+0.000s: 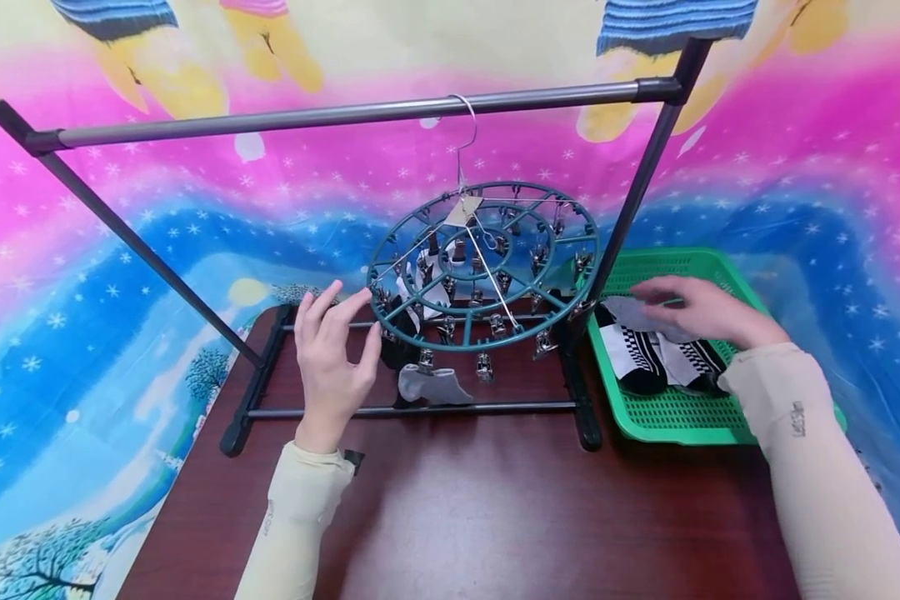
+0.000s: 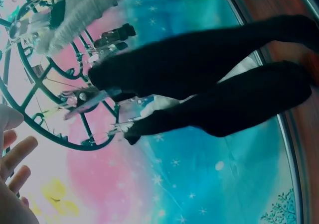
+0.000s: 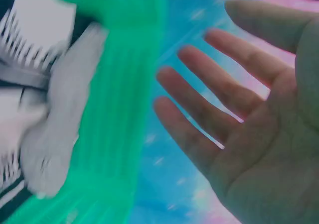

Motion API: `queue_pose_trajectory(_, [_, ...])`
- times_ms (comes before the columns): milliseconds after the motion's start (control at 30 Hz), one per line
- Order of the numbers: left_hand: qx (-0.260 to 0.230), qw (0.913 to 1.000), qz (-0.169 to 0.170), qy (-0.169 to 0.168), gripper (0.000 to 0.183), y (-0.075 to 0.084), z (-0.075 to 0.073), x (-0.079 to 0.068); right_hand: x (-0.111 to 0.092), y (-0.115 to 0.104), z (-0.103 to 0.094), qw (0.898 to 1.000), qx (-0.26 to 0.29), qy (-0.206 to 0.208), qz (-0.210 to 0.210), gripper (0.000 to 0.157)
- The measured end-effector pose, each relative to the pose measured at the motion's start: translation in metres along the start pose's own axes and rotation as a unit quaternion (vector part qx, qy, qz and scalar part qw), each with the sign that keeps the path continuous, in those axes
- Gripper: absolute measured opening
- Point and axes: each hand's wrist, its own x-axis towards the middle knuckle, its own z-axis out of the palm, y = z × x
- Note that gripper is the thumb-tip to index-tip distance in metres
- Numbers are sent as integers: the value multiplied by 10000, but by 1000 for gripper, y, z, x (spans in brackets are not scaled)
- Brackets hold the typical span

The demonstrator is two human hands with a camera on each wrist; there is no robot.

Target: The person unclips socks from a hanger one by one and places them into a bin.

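A round green clip hanger (image 1: 467,332) hangs by its metal hook from a rack's top bar. My left hand (image 1: 335,358) is raised at the hanger's left edge, fingers spread and holding nothing. Several socks hang from the clips: a grey sock (image 1: 435,386) near the front, and black socks (image 2: 219,104) in the left wrist view. Over at the right, my right hand (image 1: 693,310) hovers above a green basket (image 1: 617,408) with its fingers extended. In the basket lie a grey sock (image 3: 65,109) and black-and-white patterned socks (image 1: 632,357). The right palm (image 3: 264,149) holds nothing.
The dark rack's top bar (image 1: 270,123) spans above the hanger, and its right post (image 1: 645,171) stands between hanger and basket. A lower bar (image 1: 525,407) runs close above the brown table (image 1: 457,508). Printed cloth (image 1: 150,275) covers the wall behind.
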Motion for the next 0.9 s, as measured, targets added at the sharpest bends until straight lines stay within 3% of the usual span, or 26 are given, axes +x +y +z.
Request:
queue_pose_trajectory(167, [202,9988,123,-420,17,-5,-2,0,-24,-36,15,9981,70,-90,-600,43])
queue_pose_trajectory(300, [130,9977,186,-641,15,-5,-1,-1,-30,-63,29,9929,41,-143,-1177,40])
queue_pose_trajectory(433, [84,9965,299,-780,19,-4,1,-1,-31,-85,44,9889,229,-351,-1423,40])
queue_pose_trajectory(900, [-12,9933,1009,-562,16,11,1,-1,-4,-121,105,9757,409,-1061,-1875,51])
